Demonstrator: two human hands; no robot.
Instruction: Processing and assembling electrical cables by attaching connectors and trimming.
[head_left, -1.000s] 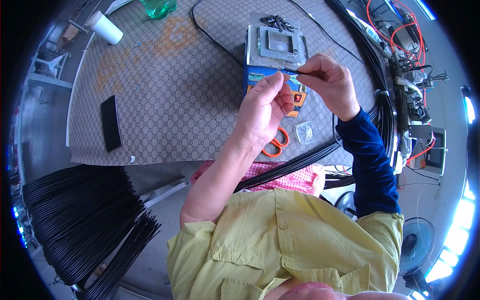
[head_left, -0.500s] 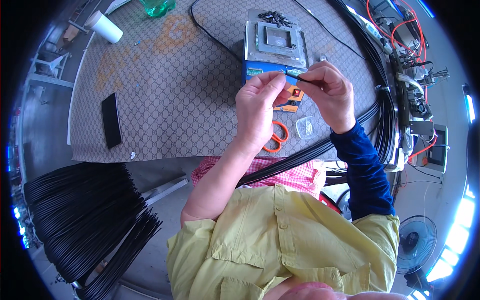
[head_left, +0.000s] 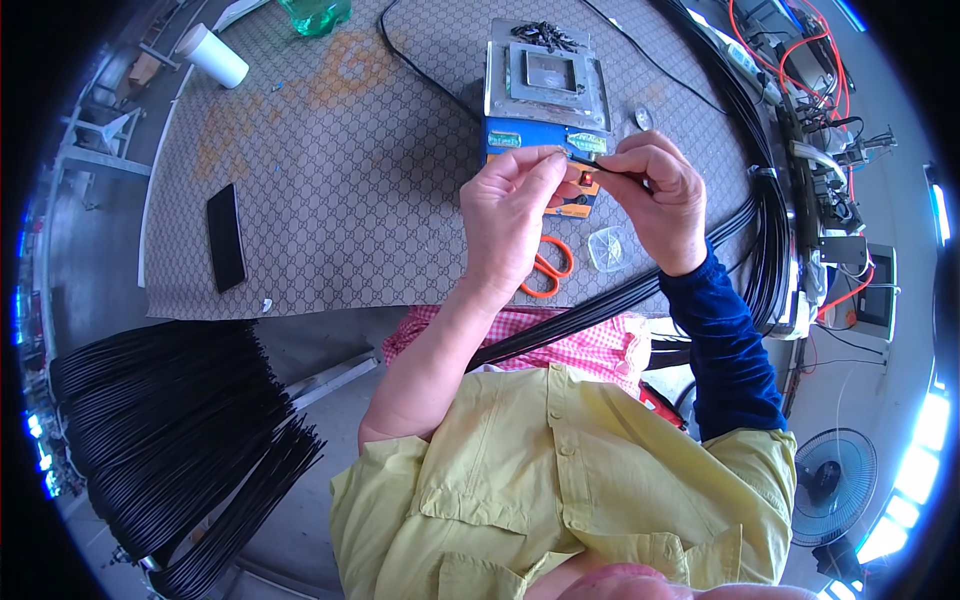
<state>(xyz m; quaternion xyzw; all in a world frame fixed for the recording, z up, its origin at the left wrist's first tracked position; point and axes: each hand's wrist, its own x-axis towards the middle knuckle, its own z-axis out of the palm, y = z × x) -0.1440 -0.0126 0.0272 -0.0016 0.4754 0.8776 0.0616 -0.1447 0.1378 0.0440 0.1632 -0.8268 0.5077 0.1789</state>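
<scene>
Both my hands are raised over the near side of a blue and orange bench device (head_left: 548, 136) with a square metal well on top. Between the thumb and fingers of my right hand (head_left: 662, 200) is a thin black cable (head_left: 592, 162), its end pointing left. My left hand (head_left: 508, 215) pinches at that end, and the fingertips cover what is there. Orange-handled scissors (head_left: 548, 272) lie below the hands, beside a small clear plastic dish (head_left: 606, 249).
Black cable bundles run along the table's right side (head_left: 768, 230) and hang at lower left (head_left: 170, 420). A dark phone (head_left: 226, 238), a white cup (head_left: 213, 56) and a green bottle (head_left: 316, 14) are on the patterned tabletop (head_left: 350, 210). Black scraps (head_left: 545, 37) sit on the device.
My left hand has shifted slightly left and down, and the right fingers have closed a little further round the cable. The whole view has moved slightly.
</scene>
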